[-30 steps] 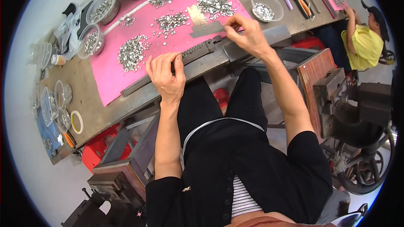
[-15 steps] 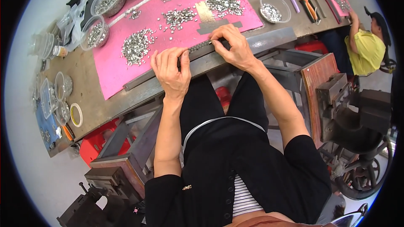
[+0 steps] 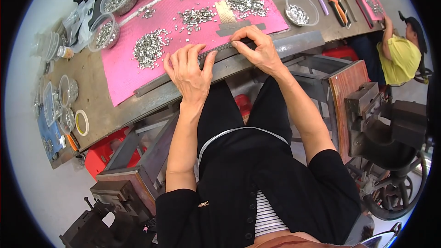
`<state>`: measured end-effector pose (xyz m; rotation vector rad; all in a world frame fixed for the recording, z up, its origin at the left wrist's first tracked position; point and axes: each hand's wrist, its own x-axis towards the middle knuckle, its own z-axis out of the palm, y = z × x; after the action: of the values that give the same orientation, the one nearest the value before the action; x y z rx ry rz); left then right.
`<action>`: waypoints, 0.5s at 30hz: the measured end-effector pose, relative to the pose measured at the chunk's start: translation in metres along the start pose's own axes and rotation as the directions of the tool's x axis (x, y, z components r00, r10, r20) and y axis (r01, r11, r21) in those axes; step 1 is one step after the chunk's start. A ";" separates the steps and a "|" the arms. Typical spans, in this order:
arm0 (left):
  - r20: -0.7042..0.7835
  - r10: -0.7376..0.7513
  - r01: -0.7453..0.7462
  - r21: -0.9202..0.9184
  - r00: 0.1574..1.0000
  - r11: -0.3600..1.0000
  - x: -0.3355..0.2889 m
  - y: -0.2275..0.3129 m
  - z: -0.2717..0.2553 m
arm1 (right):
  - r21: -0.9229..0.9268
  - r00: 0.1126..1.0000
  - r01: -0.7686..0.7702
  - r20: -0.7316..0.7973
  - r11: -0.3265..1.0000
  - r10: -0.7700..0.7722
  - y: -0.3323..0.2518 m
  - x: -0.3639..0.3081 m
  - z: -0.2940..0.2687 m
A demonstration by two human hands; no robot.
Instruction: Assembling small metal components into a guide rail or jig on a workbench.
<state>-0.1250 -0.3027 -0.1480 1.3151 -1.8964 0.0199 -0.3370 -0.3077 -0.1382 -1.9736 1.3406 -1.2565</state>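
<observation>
While the left hand (image 3: 190, 73) and right hand (image 3: 258, 51) bend fingers over the dark bar (image 3: 222, 53) along the bench's (image 3: 94, 85) near edge, grip unclear, it looks heavy, stiff, best held near both ends; beyond lies a pink mat (image 3: 121, 69).

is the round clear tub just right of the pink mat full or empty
Neither: partly filled. Small silver pieces lie in the round clear tub, with bare wall showing beside them.
</observation>
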 end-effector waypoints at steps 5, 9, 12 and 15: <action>0.003 -0.014 0.014 -0.035 1.000 0.999 0.004 0.001 -0.002 | -0.081 1.000 0.021 -0.011 0.996 -0.022 0.000 0.001 0.002; 0.033 0.084 -0.082 -0.080 0.996 0.993 0.014 0.010 -0.001 | -0.053 1.000 -0.004 -0.020 0.999 0.003 0.002 0.001 0.001; 0.107 0.151 -0.137 -0.126 0.983 0.982 0.018 0.020 0.006 | -0.003 0.998 -0.052 -0.028 0.999 0.052 0.005 0.000 0.002; 0.139 0.148 -0.133 -0.112 0.979 0.985 0.017 0.022 0.013 | 0.086 0.993 -0.102 -0.042 0.991 0.106 0.001 0.000 0.003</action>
<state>-0.1525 -0.3115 -0.1371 1.1387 -2.0839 -0.1037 -0.3351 -0.3080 -0.1405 -1.8043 1.3714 -1.2953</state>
